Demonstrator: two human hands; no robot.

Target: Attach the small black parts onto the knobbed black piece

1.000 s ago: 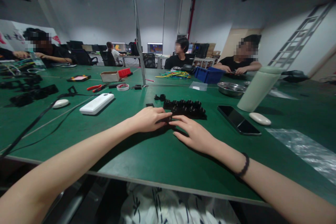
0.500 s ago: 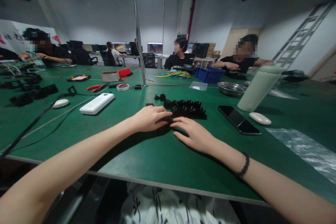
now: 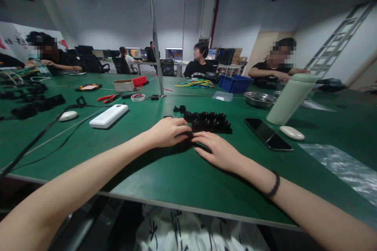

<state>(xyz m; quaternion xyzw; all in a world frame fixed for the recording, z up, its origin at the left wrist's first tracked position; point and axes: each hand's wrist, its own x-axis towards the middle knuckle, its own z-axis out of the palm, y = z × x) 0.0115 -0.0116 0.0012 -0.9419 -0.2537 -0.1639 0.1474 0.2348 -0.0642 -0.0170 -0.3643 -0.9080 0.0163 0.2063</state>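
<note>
On the green table my left hand (image 3: pixel 171 131) is closed, its fingers and thumb around a small black part (image 3: pixel 187 134) that is mostly hidden. My right hand (image 3: pixel 216 148) lies low over the tabletop. Its fingers are stretched out, the tips reaching the same black part, and the thumb is apart from them. Just beyond both hands stand two rows of black plastic pieces (image 3: pixel 209 120) with round tops. A couple of loose black pieces (image 3: pixel 179 108) lie behind the rows, to the left.
To the right are a phone (image 3: pixel 268 134), a pale green bottle (image 3: pixel 290 100), a white oval case (image 3: pixel 291 133) and clear plastic (image 3: pixel 344 168). A white power bank (image 3: pixel 108 116) and pliers (image 3: pixel 107 98) lie left. Farther back are a blue bin (image 3: pixel 235 84), a metal bowl (image 3: pixel 259 100) and co-workers.
My hands stay almost in place, with only slight finger movement at the black part. Across the table, the co-worker at right has shifted to the right and brought the hands closer together.
</note>
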